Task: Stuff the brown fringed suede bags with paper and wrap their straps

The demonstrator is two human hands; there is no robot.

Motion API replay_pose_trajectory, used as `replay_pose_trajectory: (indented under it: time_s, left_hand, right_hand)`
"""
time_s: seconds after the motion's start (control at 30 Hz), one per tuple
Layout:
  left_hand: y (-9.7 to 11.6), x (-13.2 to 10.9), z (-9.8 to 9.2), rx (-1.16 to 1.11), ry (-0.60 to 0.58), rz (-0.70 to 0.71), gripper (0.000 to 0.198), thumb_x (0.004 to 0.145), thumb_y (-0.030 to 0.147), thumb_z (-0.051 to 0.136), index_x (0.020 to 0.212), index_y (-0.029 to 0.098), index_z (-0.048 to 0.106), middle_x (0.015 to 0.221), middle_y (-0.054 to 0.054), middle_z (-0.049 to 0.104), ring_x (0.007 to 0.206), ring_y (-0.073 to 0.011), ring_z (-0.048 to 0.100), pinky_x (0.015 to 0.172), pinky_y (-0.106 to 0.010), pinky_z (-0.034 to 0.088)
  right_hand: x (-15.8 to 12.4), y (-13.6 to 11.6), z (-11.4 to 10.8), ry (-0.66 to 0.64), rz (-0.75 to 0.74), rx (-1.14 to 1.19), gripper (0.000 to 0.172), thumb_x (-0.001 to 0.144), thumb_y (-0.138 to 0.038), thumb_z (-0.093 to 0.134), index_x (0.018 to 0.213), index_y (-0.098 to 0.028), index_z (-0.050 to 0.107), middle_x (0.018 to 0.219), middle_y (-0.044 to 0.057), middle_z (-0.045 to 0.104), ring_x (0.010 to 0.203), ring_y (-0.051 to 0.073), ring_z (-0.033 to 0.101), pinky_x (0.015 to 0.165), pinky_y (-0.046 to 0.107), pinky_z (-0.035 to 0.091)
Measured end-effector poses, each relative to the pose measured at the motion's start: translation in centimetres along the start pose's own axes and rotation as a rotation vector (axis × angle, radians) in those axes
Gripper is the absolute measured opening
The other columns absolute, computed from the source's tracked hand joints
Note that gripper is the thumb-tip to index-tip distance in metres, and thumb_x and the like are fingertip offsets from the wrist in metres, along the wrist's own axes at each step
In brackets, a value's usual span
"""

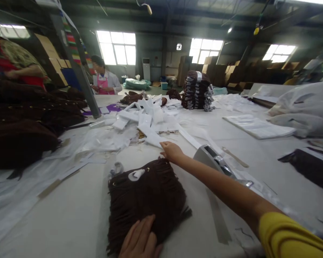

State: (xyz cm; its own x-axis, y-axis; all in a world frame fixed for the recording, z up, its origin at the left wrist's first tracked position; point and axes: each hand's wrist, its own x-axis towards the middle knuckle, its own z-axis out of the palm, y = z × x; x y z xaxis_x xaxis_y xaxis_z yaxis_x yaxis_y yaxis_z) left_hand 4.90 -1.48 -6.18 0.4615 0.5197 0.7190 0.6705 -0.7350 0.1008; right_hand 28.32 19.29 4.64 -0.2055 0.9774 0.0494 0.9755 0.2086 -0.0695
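Two bare hands at work over a broad white tabletop (78,211), observed from within the workroom. A dark-brown, fringed fabric piece with gold-coloured eyelets (148,195) lies flat on the tabletop, directly before the worker; a white oval patch (136,175) shows near its far edge. Left hand (140,238): fingers extended and laid on the near part of the brown piece, gripping nothing. Right hand (173,152): reaching past the far corner of the brown piece, fingertips drawn together at the end of a flat white strip (148,134); I cannot tell whether they pinch it. Beyond lies a loose heap of white strips (157,113). Beneath the right forearm, partly hidden, a grey plastic tape dispenser (204,156). Farther off stands a tall dark-brown bundle bound with a pale band (190,89); across the tabletop, a co-worker in a pink apron (102,84).
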Motion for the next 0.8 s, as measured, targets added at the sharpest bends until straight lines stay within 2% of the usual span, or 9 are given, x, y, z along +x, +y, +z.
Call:
replay_pose_trajectory:
  time_s: [0.1,0.2,0.27,0.37,0.47,0.53,0.6,0.7,0.8]
  left_hand:
    - [0.1,0.4,-1.1,0.013,-0.137,-0.028,0.020,0.095,0.028,0.048,0.086,0.020,0.063,0.141,-0.007,0.056,0.130,-0.0232,0.052,0.112,-0.036,0.038]
    - [0.2,0.5,-1.9,0.013,-0.206,-0.004,0.017,0.093,0.023,0.051,0.102,0.018,0.065,0.143,-0.010,0.053,0.134,-0.0265,0.047,0.107,-0.043,0.045]
    - [0.1,0.4,-2.3,-0.011,-0.219,-0.001,0.028,0.092,0.016,0.049,0.116,0.017,0.063,0.143,-0.012,0.053,0.137,-0.0272,0.044,0.108,-0.046,0.044]
    - [-0.3,0.4,-2.9,-0.044,-0.276,0.026,0.054,0.086,0.001,0.039,0.137,0.014,0.051,0.145,-0.012,0.050,0.142,-0.0272,0.036,0.111,-0.049,0.040]
    - [-1.3,0.9,-3.8,-0.104,-0.382,0.098,0.063,0.082,-0.004,0.037,0.142,0.014,0.046,0.148,-0.013,0.047,0.143,-0.0271,0.033,0.113,-0.050,0.038]
    - [-2.2,1.6,-4.6,-0.205,-0.446,0.080,0.066,0.081,-0.004,0.036,0.142,0.015,0.046,0.147,-0.012,0.047,0.142,-0.0248,0.035,0.114,-0.049,0.038]
    - [-3.3,2.8,-5.5,-0.360,-0.517,-0.020,0.066,0.081,-0.003,0.036,0.142,0.018,0.047,0.146,-0.009,0.049,0.139,-0.0219,0.041,0.114,-0.046,0.038]
    - [-5.2,5.2,-6.9,-0.623,-0.649,-0.208,0.053,0.087,0.009,0.045,0.139,0.019,0.051,0.139,-0.007,0.057,0.127,-0.0236,0.055,0.108,-0.043,0.045]
    - [-6.9,7.4,-7.8,-0.800,-0.813,-0.247,0.052,0.088,0.018,0.053,0.140,0.017,0.050,0.140,-0.008,0.057,0.126,-0.0259,0.055,0.108,-0.043,0.044]
  right_hand:
    - [3.1,0.7,1.4,-0.080,0.066,-0.046,0.047,0.091,-0.030,0.064,0.133,-0.011,0.052,0.123,0.018,0.062,0.112,0.027,0.061,0.093,0.039,0.050]
    - [3.7,1.3,1.3,-0.125,0.080,-0.077,0.034,0.097,-0.030,0.056,0.126,-0.013,0.056,0.115,0.012,0.066,0.100,0.023,0.065,0.088,0.042,0.052]
    - [3.1,1.5,0.4,-0.107,0.076,-0.083,0.028,0.099,-0.022,0.050,0.122,-0.010,0.058,0.110,0.015,0.068,0.099,0.023,0.066,0.089,0.040,0.050]
    - [0.9,1.6,-1.7,-0.014,0.088,-0.075,0.037,0.098,-0.013,0.041,0.133,-0.008,0.051,0.118,0.023,0.065,0.108,0.028,0.063,0.092,0.039,0.046]
    - [-3.6,1.0,-3.6,0.191,0.028,0.005,0.044,0.100,-0.018,0.035,0.144,-0.014,0.041,0.137,0.017,0.055,0.120,0.029,0.057,0.100,0.040,0.044]
    - [-8.2,0.1,-4.7,0.406,-0.125,0.162,0.041,0.099,-0.021,0.040,0.139,-0.016,0.048,0.135,0.011,0.059,0.118,0.025,0.058,0.101,0.036,0.045]
    - [-13.4,-1.1,-5.5,0.511,-0.286,0.313,0.035,0.098,-0.021,0.046,0.131,-0.019,0.057,0.124,0.007,0.066,0.109,0.021,0.063,0.097,0.033,0.049]
    - [-20.8,-3.4,-5.5,0.470,-0.464,0.400,0.034,0.097,-0.016,0.050,0.127,-0.026,0.060,0.119,0.004,0.067,0.108,0.019,0.062,0.094,0.033,0.051]
    - [-25.6,-5.9,-3.9,0.405,-0.569,0.329,0.033,0.097,-0.013,0.049,0.126,-0.024,0.060,0.113,0.005,0.067,0.099,0.018,0.059,0.086,0.032,0.052]
